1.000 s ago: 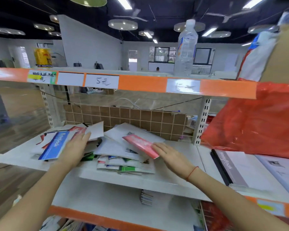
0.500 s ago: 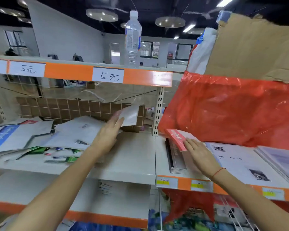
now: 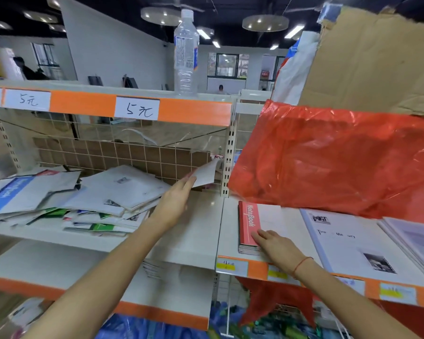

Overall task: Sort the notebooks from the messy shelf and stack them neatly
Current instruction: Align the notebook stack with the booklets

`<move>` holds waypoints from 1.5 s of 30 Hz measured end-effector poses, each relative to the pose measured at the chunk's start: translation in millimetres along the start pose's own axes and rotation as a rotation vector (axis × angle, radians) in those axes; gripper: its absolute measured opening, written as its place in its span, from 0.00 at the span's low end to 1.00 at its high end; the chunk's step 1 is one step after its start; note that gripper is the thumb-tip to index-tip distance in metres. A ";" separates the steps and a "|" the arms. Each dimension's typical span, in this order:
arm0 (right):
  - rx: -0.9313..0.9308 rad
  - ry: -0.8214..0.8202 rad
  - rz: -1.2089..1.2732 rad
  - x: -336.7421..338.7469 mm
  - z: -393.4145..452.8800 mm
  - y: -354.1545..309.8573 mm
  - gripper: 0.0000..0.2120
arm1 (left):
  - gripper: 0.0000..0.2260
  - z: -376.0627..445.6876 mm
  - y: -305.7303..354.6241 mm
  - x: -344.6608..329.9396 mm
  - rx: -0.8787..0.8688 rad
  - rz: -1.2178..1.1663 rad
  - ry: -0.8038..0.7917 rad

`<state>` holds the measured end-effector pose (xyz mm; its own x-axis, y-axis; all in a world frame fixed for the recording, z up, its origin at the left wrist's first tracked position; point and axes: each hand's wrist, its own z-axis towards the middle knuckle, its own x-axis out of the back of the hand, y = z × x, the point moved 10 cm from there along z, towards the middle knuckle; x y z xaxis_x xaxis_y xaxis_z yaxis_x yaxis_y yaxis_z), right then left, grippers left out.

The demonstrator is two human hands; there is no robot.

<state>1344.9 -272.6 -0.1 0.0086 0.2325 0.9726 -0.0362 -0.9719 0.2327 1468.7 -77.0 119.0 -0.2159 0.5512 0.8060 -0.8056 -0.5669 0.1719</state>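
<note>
A messy heap of notebooks (image 3: 103, 196) lies on the left white shelf (image 3: 201, 231). My left hand (image 3: 175, 199) holds a white notebook (image 3: 206, 174) by its edge, lifted above the shelf near the upright post. On the right shelf a red-spined notebook (image 3: 249, 221) lies flat on top of a small stack (image 3: 249, 250). My right hand (image 3: 275, 242) rests on its near edge with fingers laid flat. A larger white notebook (image 3: 348, 241) with a black photo lies to the right of that stack.
A red plastic bag (image 3: 333, 157) hangs low over the right shelf, under brown cardboard (image 3: 377, 59). A clear water bottle (image 3: 186, 55) stands on the top shelf. Orange price strips edge the shelves. A lower shelf (image 3: 59, 267) holds a few thin books.
My right hand carried the red notebook from the heap to the right shelf and laid it flat on the stack. My left hand picked a white notebook out of the heap and lifted it rightward.
</note>
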 end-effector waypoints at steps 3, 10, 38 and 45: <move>-0.015 -0.012 -0.002 -2.5 3.1 0.8 0.20 | 0.34 2.2 3.6 6.6 0.012 0.011 0.015; -0.015 0.012 -0.006 2.6 2.9 -0.7 0.20 | 0.33 1.7 2.0 -2.6 0.017 -0.013 -0.032; -0.374 0.411 -0.131 24.8 -112.1 105.6 0.24 | 0.22 -15.8 163.2 -182.4 -0.182 0.210 -0.752; -0.350 0.445 -0.111 27.0 -107.2 99.8 0.21 | 0.22 -16.1 158.8 -184.3 -0.172 0.030 -0.766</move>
<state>1234.4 -359.3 49.3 -0.3871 0.3996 0.8310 -0.3885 -0.8880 0.2460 1371.7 -258.7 -11.4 0.1511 -0.0739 0.9857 -0.8929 -0.4381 0.1040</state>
